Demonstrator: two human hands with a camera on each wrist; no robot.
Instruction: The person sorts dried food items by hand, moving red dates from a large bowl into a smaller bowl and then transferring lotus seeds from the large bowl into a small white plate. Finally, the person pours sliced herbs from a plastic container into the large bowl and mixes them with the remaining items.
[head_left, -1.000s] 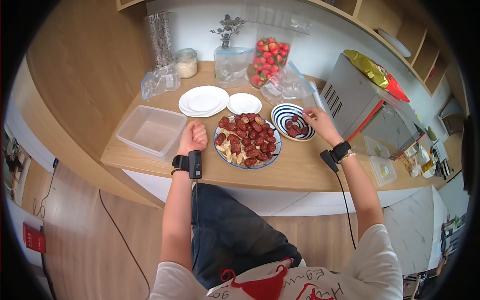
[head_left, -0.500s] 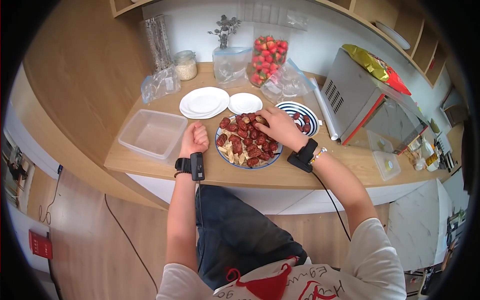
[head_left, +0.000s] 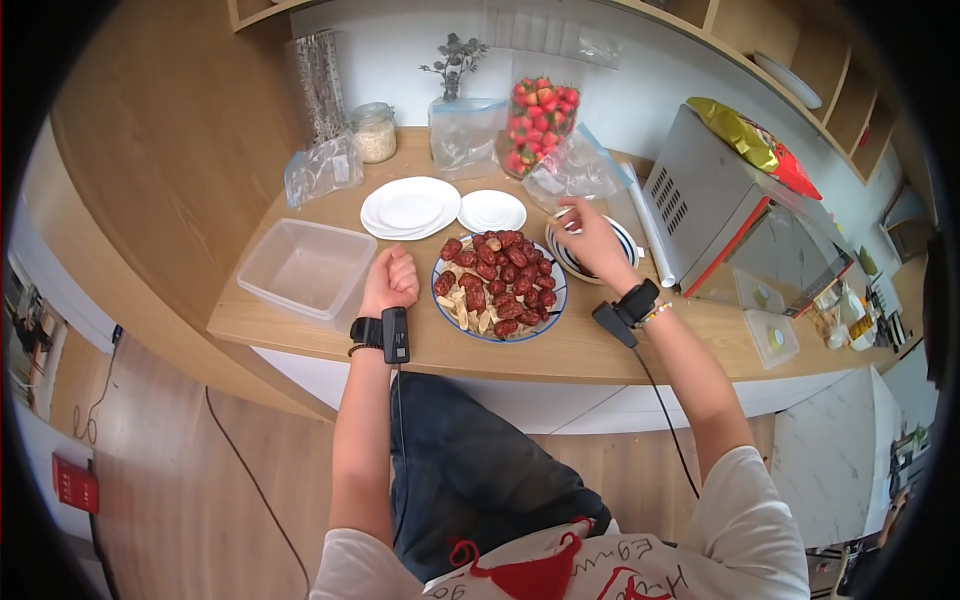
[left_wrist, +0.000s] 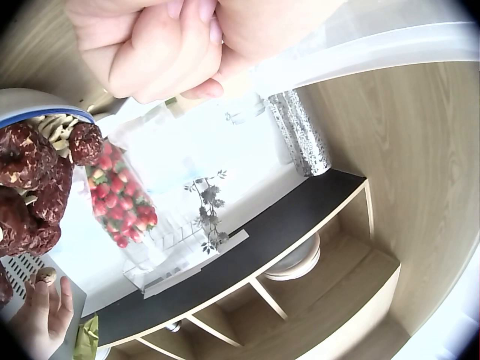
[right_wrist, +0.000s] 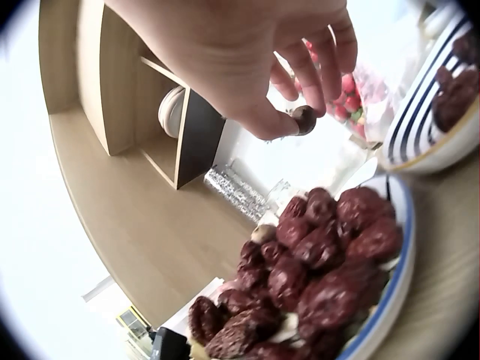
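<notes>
My right hand [head_left: 590, 243] is raised over the near left part of the blue-and-white striped bowl [right_wrist: 420, 101]. Between thumb and forefinger it pinches a small round tan-brown piece [right_wrist: 304, 118], too small to name surely. Wrinkled red dates also lie in that bowl. To its left stands a blue-rimmed plate [head_left: 500, 341] heaped with dried red dates [head_left: 520, 285] and pale dried slices [head_left: 465, 305]; another tan round piece [head_left: 493, 243] sits at the back of the heap. My left hand [head_left: 392, 278] is curled into a fist at the plate's left, holding nothing.
A clear plastic box [head_left: 300, 265] is left of the fist. Behind stand white plates [head_left: 410, 205], a smaller white plate [head_left: 492, 211], a jar [head_left: 374, 135], plastic bags and a bag of strawberries [head_left: 540, 120]. A grey oven [head_left: 700, 190] bounds the right side.
My right hand went from the striped bowl left to the heaped plate, took a tan round piece from its back edge, and came back right toward the striped bowl. The left fist stayed put.
</notes>
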